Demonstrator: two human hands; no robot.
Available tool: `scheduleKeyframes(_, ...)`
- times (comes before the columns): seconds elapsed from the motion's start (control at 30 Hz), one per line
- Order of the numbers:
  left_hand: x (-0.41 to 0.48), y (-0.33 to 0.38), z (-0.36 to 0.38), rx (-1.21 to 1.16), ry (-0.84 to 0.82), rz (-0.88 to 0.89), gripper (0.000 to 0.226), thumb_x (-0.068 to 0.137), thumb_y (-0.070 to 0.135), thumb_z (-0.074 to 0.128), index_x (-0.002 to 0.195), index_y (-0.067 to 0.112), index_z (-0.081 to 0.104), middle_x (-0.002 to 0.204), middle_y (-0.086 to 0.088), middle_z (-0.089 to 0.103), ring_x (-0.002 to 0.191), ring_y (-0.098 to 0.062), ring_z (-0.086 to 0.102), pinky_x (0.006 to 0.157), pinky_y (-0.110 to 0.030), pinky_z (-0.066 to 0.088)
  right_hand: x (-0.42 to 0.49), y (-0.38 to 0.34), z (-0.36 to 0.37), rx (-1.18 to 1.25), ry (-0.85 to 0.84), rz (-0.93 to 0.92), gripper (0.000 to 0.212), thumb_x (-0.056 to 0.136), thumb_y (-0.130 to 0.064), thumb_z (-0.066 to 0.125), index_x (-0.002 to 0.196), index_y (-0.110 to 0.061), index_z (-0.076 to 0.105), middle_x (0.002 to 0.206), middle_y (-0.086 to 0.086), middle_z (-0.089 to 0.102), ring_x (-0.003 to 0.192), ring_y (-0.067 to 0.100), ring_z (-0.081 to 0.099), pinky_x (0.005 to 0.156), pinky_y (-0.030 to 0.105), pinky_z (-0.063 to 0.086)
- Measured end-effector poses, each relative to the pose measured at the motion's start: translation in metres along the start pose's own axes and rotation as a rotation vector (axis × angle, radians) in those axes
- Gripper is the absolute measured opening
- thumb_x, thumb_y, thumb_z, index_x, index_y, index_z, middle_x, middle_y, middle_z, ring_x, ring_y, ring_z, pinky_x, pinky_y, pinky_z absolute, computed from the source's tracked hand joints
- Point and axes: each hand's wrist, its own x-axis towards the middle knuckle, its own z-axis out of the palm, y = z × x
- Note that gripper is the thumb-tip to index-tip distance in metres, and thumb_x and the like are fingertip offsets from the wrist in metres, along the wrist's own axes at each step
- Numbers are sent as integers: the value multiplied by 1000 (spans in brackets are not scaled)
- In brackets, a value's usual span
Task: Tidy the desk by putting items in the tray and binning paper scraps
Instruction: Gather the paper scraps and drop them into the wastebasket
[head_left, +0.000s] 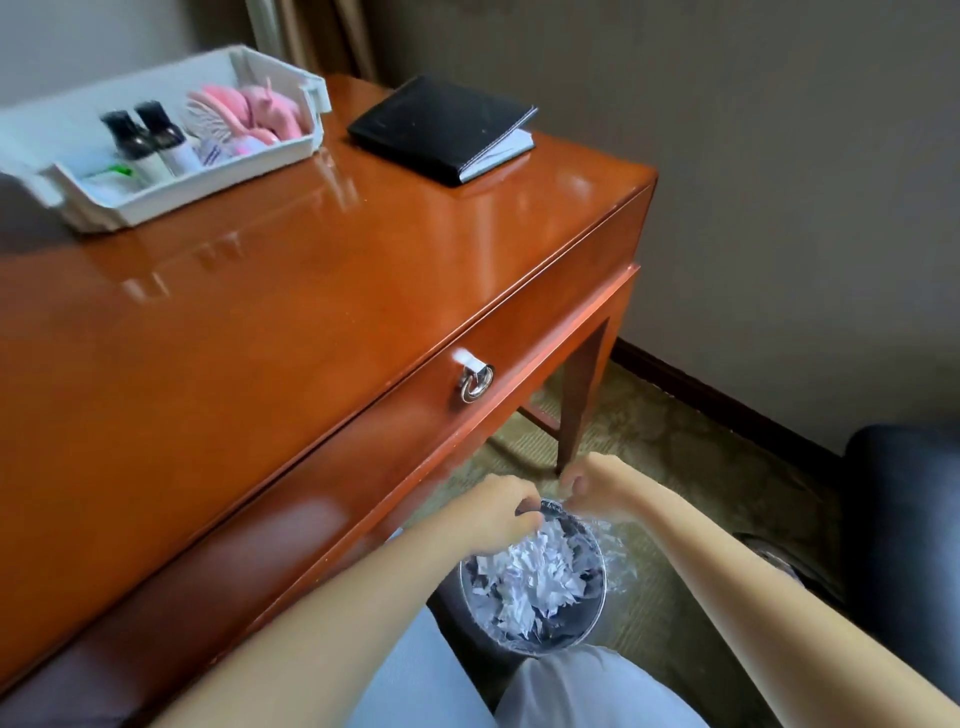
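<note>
Both hands were down over the bin (535, 587), which stood on the carpet (675, 457) in front of the counter (260, 312), between the person's knees. The left hand (498, 512) hovered at the far-left rim, fingers curled inward and pinched together; motion blur hid what, if anything, they held. The right hand (592, 483) was just beside it at the far rim, also loosely clenched, thumb against the fingertips, close to the clear liner bag (615, 551) that folded over the bin's edge. Whether either grip actually pinched the liner or a scrap could not be told.

Directly beneath the two grips lay the paper scraps (535, 577): a heap of white, crumpled and torn pieces, some with faint print, filling the middle of the dark round bin and showing jagged edges.

Well beyond the hands, up on the glossy reddish-brown counter, sat the white plastic tray (218, 176) toward the far left. In it stood two small bottles (150, 140) with black caps, and next to them a pink brush (218, 111) and another pink item (275, 111), with a small white tube with a green cap (111, 174) at the near end. A black notebook (441, 127) lay closed to the right of the tray, apart from it. A metal ring pull (475, 384) hung on the drawer front, above and beyond the left grip.
</note>
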Motion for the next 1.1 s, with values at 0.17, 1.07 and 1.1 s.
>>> scheduleKeyframes(0.17, -72, 27, -47, 197, 106, 127, 33, 95, 35, 48, 124, 21, 56, 125, -1, 60, 110, -19, 56, 96, -39, 47, -45, -35, -50, -97, 69, -126, 31, 84, -23, 61, 115, -18, 64, 114, 4, 68, 103, 22, 63, 93, 36, 52)
scheduleKeyframes(1.07, -434, -113, -117, 199, 764, -461, 45, 96, 42, 42, 140, 43, 34, 150, 19, 32, 140, -3, 30, 113, -30, 32, -171, -382, -57, -376, 93, -1001, 32, 89, -22, 59, 120, -18, 63, 116, -3, 67, 103, 15, 63, 87, 28, 53)
scheduleKeyframes(1.1, -445, -124, -114, 178, 785, -516, 46, 96, 42, 43, 140, 42, 33, 151, 18, 30, 140, -4, 29, 113, -30, 32, -170, -394, -47, -389, 77, -1026, 33, 89, -23, 60, 121, -18, 61, 118, -1, 66, 104, 16, 62, 88, 28, 52)
